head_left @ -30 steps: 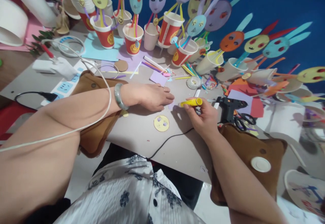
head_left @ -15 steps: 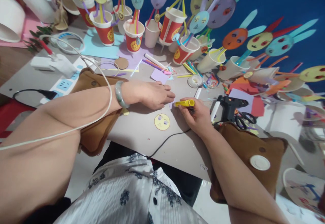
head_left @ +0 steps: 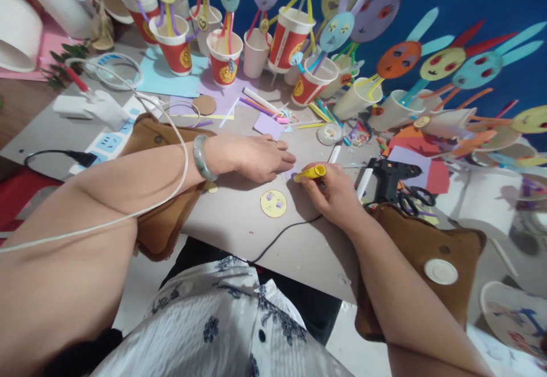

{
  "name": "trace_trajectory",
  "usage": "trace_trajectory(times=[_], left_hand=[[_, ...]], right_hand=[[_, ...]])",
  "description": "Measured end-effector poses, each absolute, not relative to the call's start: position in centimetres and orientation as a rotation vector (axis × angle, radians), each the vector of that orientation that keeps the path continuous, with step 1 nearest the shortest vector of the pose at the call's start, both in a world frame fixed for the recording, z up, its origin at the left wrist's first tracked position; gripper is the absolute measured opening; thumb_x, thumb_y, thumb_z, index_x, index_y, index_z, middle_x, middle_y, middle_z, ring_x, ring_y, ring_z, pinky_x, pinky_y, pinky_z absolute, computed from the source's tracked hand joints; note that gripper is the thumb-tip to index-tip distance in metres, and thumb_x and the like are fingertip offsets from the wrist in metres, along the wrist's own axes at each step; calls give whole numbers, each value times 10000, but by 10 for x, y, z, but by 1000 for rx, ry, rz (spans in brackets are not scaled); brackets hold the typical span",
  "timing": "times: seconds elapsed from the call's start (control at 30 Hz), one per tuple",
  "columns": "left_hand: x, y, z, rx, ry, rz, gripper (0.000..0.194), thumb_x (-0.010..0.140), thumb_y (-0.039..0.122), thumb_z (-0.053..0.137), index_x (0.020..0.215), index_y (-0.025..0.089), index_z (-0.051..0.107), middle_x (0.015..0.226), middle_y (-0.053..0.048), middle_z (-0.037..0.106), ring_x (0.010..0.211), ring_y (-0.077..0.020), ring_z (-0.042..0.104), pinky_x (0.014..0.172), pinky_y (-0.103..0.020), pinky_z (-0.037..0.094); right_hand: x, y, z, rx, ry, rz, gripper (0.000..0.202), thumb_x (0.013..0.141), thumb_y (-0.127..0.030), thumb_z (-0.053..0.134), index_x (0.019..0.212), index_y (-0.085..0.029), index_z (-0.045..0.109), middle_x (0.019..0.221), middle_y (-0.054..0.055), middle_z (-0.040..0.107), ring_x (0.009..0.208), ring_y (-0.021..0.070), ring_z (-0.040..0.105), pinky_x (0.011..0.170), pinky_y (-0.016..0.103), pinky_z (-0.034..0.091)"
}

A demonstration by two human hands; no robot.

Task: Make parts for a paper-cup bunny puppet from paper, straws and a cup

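Left hand (head_left: 267, 159) lies palm down on the table (head_left: 239, 223), fingers laid out and slightly bent; a bracelet (head_left: 202, 158) circles the wrist. Right hand (head_left: 335, 192) pinches a yellow marker (head_left: 314, 172) between thumb and fingers, held low over the table. A small purple paper scrap (head_left: 290, 175) lies between the hands, by the left fingertips; whether they touch it is hard to tell, as is contact between marker and paper. A yellow paper face (head_left: 273, 203) with two purple eyes lies flat on the table, nearer the person than both hands. Right of the right hand: a black glue gun (head_left: 397, 173) and black-handled scissors (head_left: 408, 203). Beyond both hands stands a red cup (head_left: 224, 61).
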State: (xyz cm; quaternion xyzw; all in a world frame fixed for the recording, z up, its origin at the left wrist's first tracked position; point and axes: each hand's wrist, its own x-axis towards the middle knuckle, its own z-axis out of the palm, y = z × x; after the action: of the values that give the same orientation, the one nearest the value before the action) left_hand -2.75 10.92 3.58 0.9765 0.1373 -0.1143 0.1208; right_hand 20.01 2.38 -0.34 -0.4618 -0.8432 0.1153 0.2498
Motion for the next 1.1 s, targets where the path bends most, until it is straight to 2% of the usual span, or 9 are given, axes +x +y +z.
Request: trace_trajectory(times=[0.1,0.3,0.47,0.63,0.73,0.97,1.1], left_hand=[[-27,109,37,2868,388,-349,375,925,258,412,1247,244,604,1429,-75,584,1258,-282,506,1000,-431,411],[-27,110,38,2830,393,-344,401,920,267,418,1267,245,616,1417,-76,591,1258,-298,510,985,-446,426],[-27,109,39,2808,417,-339,382,920,250,432,1252,248,621,1424,-71,588,1264,-290,506,1007,-441,419],[-26,107,42,2813,437,-408,410,937,256,416,1310,255,587,1459,-65,562,1292,-282,480,1037,-441,407],[-26,108,42,2804,430,-417,420,931,272,431,1325,264,573,1479,-62,546,1308,-287,469,1057,-445,394],[-27,108,43,2768,447,-408,420,907,263,455,1304,274,591,1459,-59,562,1297,-284,463,1077,-446,378],[-27,108,43,2762,431,-382,429,898,266,458,1302,256,600,1452,-73,563,1290,-294,471,1063,-452,392]], right_hand=[[203,20,-2,-1291,-2218,293,115,958,-329,571,905,-242,625,816,49,712,746,234,646,759,416,494],[210,16,-6,-1415,-1895,146,190,962,-418,588,972,-238,647,860,62,719,694,219,639,652,382,501],[205,18,-14,-1377,-2021,79,162,940,-381,608,998,-236,650,930,82,746,828,253,675,753,414,523],[198,22,-17,-1331,-2138,122,96,944,-307,573,972,-241,637,953,70,758,870,257,687,861,456,497],[196,26,-14,-1323,-2199,172,79,942,-283,561,942,-253,634,940,64,758,851,258,684,861,462,481],[202,25,-6,-1358,-2259,248,152,951,-355,564,850,-253,613,722,30,673,662,228,597,823,471,464],[206,18,-8,-1409,-2080,191,197,971,-416,557,899,-255,644,812,76,703,762,266,625,750,450,490]])
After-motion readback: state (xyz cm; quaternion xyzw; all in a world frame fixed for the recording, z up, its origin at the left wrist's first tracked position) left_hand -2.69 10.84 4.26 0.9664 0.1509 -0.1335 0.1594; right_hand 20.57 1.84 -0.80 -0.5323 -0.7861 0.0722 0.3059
